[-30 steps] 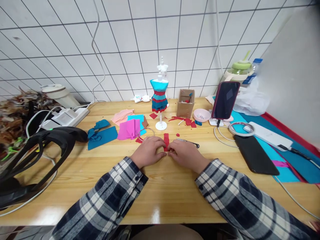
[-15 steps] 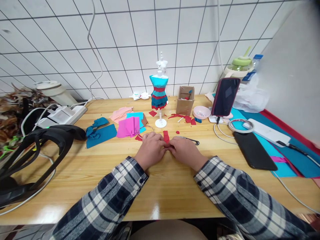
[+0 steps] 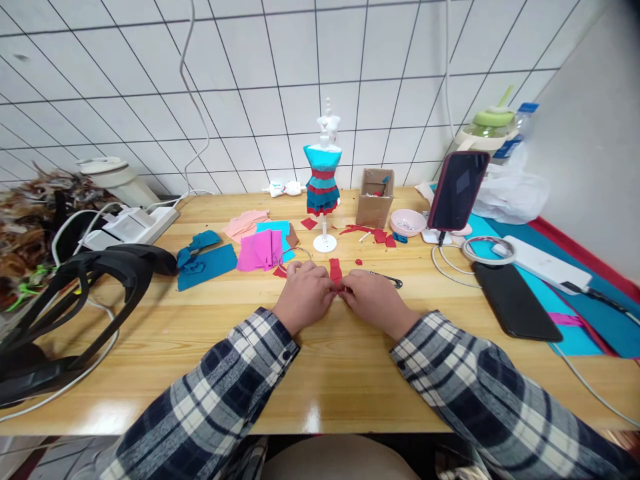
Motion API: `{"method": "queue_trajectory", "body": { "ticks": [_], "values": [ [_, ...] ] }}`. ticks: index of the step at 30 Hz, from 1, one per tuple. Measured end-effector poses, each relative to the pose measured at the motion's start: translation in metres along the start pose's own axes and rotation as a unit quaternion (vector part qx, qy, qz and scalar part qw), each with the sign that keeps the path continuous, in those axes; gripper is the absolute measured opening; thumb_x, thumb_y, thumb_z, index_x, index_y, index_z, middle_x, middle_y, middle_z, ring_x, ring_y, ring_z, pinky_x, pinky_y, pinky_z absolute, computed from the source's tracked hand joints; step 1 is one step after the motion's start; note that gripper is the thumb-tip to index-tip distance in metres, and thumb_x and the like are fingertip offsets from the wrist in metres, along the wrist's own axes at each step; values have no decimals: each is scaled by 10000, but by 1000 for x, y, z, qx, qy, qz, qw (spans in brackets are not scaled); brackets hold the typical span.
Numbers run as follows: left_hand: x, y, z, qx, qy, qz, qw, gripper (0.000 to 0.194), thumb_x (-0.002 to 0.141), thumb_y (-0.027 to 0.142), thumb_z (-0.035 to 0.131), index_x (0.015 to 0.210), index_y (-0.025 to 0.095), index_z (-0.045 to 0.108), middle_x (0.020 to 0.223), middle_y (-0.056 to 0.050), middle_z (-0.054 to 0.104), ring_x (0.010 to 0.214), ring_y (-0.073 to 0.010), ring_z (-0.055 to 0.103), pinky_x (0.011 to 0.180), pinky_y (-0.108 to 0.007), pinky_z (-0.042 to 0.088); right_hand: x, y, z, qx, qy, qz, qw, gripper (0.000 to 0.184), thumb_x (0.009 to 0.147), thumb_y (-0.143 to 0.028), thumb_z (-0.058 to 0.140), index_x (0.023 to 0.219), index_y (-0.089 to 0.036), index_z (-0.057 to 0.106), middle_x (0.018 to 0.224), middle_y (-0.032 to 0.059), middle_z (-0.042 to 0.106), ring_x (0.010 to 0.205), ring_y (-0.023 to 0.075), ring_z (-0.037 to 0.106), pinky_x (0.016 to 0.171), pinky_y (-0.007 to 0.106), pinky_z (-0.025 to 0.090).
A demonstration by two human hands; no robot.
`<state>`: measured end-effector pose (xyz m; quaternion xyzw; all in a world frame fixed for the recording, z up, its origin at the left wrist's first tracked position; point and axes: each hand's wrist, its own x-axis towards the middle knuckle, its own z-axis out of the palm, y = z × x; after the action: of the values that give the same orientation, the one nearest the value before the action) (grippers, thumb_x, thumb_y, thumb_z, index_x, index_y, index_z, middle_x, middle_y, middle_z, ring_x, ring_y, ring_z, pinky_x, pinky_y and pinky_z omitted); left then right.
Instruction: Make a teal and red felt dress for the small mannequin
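Observation:
A small strip of red fabric (image 3: 335,268) lies on the table, its near end pinched between the fingertips of both hands. My left hand (image 3: 307,295) is closed on that end from the left. From the right, my right hand (image 3: 376,299) grips it too, the fingertips of both almost touching. Just beyond my right hand lies a dark-handled tool (image 3: 394,280), partly covered by it. Behind the strip stands a small white dress form (image 3: 324,172) wearing a turquoise, red and teal layered dress. Magenta fabric (image 3: 260,251) lies beyond my left hand.
Teal cloth (image 3: 209,267) and a black headset (image 3: 95,293) lie left. A cardboard box (image 3: 375,200), a pink bowl (image 3: 407,223) and red scraps (image 3: 380,237) sit behind. At right are a propped phone (image 3: 459,190), a black phone (image 3: 517,303) and cables.
The view has shifted slightly, so everything sits a little further right. Both hands stay on the red fabric's near end, with their fingers slightly readjusted.

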<state>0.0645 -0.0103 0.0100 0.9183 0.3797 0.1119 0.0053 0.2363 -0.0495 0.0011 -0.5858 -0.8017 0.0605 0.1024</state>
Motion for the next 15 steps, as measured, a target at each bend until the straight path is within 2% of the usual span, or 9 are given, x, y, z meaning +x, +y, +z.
{"method": "queue_trajectory", "body": {
  "ticks": [15],
  "values": [
    [0,-1,3,10,3,11,1000,214,891,296,528,841,244,730,772,-56,671,837,-240,522,823,-470,261,1,-1,1,1,-9,9,1000,208,936,-280,464,945,-198,655,922,54,666,887,184,611,743,268,407]
  ]
}}
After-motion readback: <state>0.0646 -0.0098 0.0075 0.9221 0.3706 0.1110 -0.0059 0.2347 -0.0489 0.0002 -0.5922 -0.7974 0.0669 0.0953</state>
